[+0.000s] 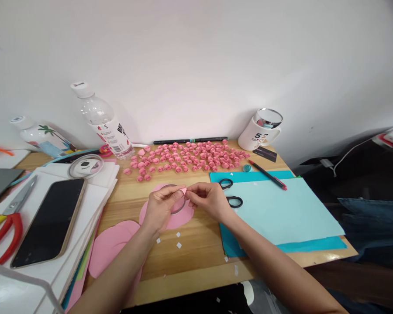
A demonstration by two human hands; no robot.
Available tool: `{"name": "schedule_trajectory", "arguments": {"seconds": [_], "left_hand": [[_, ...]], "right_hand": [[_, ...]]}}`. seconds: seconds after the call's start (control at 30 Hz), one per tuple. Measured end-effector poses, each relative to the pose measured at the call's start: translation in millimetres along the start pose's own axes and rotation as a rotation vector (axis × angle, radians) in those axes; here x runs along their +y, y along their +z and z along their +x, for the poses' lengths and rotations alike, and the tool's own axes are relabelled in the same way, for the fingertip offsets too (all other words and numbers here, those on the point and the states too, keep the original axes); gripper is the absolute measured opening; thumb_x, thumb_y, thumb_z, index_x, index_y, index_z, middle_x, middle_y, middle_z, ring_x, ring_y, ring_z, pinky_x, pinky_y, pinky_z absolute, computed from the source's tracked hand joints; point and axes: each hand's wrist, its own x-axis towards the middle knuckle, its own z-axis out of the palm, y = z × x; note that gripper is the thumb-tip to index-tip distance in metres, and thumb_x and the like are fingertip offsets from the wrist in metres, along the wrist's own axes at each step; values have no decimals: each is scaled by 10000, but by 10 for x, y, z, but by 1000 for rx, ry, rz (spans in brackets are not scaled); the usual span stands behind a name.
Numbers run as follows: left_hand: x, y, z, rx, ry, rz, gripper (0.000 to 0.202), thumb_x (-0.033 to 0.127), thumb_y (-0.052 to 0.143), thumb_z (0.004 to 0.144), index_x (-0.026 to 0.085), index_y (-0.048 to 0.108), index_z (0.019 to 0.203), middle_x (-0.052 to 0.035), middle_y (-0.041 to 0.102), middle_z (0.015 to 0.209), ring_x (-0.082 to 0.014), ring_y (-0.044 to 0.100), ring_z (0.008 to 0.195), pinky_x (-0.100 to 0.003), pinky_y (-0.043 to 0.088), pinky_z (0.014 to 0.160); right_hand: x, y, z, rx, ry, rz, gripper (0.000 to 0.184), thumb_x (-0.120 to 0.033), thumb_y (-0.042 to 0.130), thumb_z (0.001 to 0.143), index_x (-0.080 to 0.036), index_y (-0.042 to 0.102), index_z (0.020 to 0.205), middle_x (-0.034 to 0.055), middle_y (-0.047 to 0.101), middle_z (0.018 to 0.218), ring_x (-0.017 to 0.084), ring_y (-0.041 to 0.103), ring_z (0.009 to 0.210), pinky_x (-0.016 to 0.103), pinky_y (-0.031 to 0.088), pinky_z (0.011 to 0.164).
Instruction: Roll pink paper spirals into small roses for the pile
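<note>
Pink paper piece [184, 190] pinched in nearly closed fingertips of left hand [162, 205] and right hand [209, 198]; apparently being rolled; light, even pressure likely needed next.

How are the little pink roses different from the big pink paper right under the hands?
The roses are curled; the pink paper lies flat. Each rose is small; the paper is much wider. The roses sit nearer the wall than the paper. Both are pink.

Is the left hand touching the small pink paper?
Touching: the head view shows the left hand holding the small pink paper between thumb and forefinger.
</note>
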Motion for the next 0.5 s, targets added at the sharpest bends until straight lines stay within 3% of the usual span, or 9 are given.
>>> {"name": "schedule_trajectory", "arguments": {"seconds": [0.17,0.5], "left_hand": [[32,8,-7,-6,-36,-39,215,233,782,545,154,742,741,-49,691,757,-156,611,726,-292,492,722],[35,5,-17,-10,-31,-22,212,234,774,562,150,742,754,-58,690,761,-167,615,741,-307,493,745]], "right_hand": [[14,-16,20,-45,40,81,313,-442,654,682,-131,652,721,17,625,555,120,585,498,263,515,526],[8,-33,21,-82,47,95,312,-433,655,692,-124,648,738,25,643,579,119,600,510,255,526,523]]}}
